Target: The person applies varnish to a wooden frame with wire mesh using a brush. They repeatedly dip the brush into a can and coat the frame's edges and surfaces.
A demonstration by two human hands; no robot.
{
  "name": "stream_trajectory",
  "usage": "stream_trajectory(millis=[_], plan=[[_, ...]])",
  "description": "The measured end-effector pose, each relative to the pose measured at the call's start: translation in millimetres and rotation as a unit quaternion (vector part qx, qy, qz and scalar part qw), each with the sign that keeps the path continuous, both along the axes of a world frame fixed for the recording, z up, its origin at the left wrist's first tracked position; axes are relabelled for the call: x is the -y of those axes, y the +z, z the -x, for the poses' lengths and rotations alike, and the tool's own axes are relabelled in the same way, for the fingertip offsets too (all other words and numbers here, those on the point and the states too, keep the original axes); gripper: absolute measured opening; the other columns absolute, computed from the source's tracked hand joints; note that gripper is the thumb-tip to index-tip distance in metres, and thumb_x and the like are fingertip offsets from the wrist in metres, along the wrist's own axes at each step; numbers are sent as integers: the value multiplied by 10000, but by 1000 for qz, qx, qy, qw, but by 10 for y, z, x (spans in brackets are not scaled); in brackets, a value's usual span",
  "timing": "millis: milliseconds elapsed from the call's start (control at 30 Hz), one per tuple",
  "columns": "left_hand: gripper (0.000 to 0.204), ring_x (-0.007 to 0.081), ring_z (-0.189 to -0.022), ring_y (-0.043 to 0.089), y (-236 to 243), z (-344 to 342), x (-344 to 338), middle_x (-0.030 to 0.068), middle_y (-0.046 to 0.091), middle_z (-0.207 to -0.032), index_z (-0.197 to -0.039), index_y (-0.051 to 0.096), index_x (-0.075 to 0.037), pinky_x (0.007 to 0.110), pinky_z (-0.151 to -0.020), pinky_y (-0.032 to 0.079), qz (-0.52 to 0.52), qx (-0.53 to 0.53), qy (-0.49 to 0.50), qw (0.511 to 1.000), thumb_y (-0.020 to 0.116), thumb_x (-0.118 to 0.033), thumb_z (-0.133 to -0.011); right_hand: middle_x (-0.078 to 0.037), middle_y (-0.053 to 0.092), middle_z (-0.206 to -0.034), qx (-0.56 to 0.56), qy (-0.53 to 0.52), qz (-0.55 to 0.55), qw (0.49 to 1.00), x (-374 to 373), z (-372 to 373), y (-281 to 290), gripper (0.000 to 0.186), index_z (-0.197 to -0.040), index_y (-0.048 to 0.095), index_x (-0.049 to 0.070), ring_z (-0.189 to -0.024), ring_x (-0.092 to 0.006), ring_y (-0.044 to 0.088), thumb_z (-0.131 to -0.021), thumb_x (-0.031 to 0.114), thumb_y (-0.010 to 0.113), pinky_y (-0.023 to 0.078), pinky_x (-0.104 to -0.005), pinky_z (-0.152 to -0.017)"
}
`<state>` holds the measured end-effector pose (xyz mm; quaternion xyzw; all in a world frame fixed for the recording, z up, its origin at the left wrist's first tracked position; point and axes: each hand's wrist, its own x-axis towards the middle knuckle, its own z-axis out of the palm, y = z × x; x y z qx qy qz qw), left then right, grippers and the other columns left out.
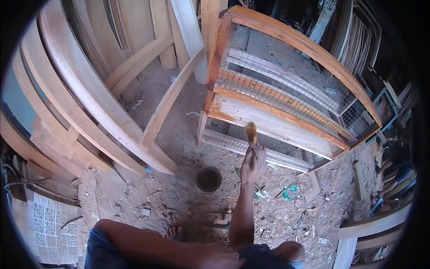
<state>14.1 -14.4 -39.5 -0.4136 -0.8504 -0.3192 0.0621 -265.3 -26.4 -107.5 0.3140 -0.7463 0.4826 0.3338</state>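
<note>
My right hand [253, 162] is closed around the handle of a paintbrush [251, 132], bristles pointing away from me. The bristles overlap the lower edge of a pale board [286, 127] in a wooden frame with wire mesh [291, 36]; whether they touch it I cannot tell. Orange-brown stain coats the frame's upper rails and the board's left end, while the rest of the board looks bare. A round can [208, 179] with a dark inside stands on the ground left of my right hand. My left hand [219, 256] is low at my lap, its fingers unclear.
Long curved planks [94, 92] lean at the left, with a narrow board [172, 98] slanting toward the frame. Wood chips and sawdust cover the ground [286, 215]. More timber [376, 226] is stacked at the right. A patterned sheet [56, 226] lies at the lower left.
</note>
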Motion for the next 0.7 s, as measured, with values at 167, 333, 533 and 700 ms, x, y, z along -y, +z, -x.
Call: stream_trajectory(millis=[167,333,533,700], plan=[[398,333,-904,674,425,244,-104,167,678,-954,-1209,587,19,420,-782,543,193,370,-19,909,579,-226,-896,-247,581,-1293,113,-69,98,986,389,-377,-8,195,-1106,715,76,-1252,-365,549,-948,30,612,461,-506,-1036],[382,372,-927,689,776,345,18,234,684,-938,-1221,564,44,475,-801,549,177,296,4,939,557,-203,-929,-234,558,-1335,48,94,-63,992,959,-592,92,226,-1112,726,143,-1338,-364,492,-920,57,641,382,-518,-1119],[472,381,-988,680,702,293,47,240,686,-1001,-1337,504,42,481,-843,540,176,337,9,925,543,-174,-920,-165,714,-1101,109,256,91,956,805,-419,141,152,-1046,737,60,-1148,-319,657,-895,69,722,490,-435,-1008],[476,389,-1044,661,541,237,0,258,671,-1085,-1350,501,36,474,-898,529,139,282,15,949,529,-200,-937,-180,729,-1057,242,85,240,936,381,33,194,153,-1039,725,30,-1016,-306,691,-893,75,740,524,-379,-905]])
